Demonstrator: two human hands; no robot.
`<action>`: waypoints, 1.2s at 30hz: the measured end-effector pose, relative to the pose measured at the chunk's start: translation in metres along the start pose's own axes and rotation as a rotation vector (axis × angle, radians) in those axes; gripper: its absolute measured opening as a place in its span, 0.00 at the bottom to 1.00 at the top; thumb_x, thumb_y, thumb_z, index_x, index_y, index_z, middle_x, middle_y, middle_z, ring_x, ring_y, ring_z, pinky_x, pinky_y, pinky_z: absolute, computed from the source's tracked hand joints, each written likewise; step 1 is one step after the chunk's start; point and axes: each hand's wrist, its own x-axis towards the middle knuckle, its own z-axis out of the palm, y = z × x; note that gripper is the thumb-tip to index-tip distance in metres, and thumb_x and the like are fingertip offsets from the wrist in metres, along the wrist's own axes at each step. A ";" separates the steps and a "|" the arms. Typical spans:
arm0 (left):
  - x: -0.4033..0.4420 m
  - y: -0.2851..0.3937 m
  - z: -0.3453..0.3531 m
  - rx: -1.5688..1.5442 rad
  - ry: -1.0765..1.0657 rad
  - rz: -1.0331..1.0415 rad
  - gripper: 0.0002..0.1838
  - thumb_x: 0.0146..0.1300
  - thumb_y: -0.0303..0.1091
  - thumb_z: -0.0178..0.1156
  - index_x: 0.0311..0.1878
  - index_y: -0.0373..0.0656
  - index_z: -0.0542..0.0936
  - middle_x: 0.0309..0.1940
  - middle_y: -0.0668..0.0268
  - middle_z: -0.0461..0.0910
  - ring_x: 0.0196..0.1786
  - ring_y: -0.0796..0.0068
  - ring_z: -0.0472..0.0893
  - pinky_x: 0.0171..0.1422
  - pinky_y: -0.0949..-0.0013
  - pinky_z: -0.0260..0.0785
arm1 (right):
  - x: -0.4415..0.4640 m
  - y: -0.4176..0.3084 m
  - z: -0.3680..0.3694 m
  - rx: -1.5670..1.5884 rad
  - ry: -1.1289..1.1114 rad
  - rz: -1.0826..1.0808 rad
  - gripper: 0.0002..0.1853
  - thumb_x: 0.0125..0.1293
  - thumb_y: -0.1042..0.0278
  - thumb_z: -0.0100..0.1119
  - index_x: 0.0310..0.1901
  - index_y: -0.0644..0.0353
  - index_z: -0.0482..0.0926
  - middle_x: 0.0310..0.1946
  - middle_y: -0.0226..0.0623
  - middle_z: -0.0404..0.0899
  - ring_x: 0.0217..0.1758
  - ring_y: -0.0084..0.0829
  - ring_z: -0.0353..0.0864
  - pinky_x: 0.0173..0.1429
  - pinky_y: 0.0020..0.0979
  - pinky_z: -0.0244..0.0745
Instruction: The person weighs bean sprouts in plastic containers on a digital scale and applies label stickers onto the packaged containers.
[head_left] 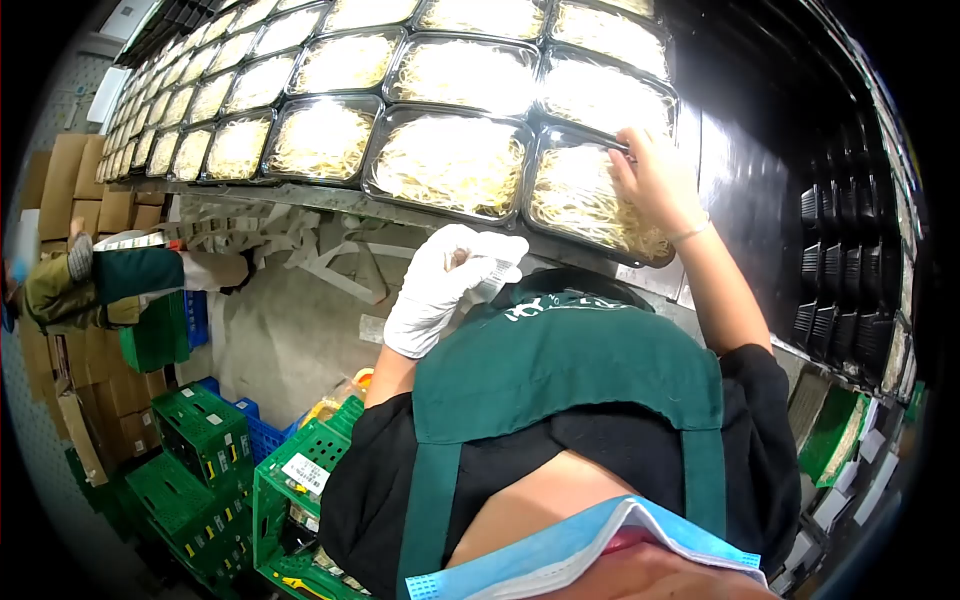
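My left hand [445, 285], in a white glove, is curled in front of the table edge. A pale, faintly marked piece shows at its fingertips; what it is I cannot make out. My bare right hand [655, 185] reaches over the nearest right tray [585, 195], a black tray of pale sprouts. Its thumb and fingers pinch around the tray's dark back rim, and the palm hides the right side. Just left of it sits another filled tray [450, 163], touched by neither hand.
Rows of filled trays [322, 138] stretch to the far left. Stacked empty black trays [845, 275] stand at the right. Green crates [205, 430] and cardboard boxes [100, 385] lie below left. Another person [60, 290] is at the left.
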 end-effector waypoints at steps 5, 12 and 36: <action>0.010 0.005 0.016 0.082 -0.050 0.049 0.23 0.61 0.29 0.51 0.59 0.34 0.61 0.42 0.52 0.78 0.38 0.71 0.79 0.40 0.74 0.71 | -0.028 -0.014 0.021 -0.136 -0.054 -0.480 0.31 0.61 0.46 0.47 0.61 0.57 0.61 0.62 0.44 0.58 0.66 0.37 0.56 0.66 0.39 0.49; 0.024 -0.008 0.025 0.421 0.106 0.210 0.07 0.60 0.30 0.53 0.32 0.39 0.80 0.28 0.63 0.78 0.31 0.76 0.76 0.38 0.75 0.68 | -0.025 -0.047 -0.021 0.716 -0.265 -0.331 0.23 0.51 0.52 0.65 0.43 0.59 0.76 0.36 0.36 0.78 0.42 0.30 0.76 0.51 0.29 0.69; 0.008 -0.006 0.016 0.047 -0.007 -0.020 0.12 0.58 0.28 0.55 0.44 0.32 0.76 0.40 0.55 0.79 0.38 0.72 0.79 0.41 0.73 0.72 | 0.111 0.014 0.002 -0.365 -0.067 0.036 0.22 0.63 0.49 0.41 0.43 0.61 0.73 0.40 0.46 0.76 0.46 0.41 0.75 0.47 0.38 0.70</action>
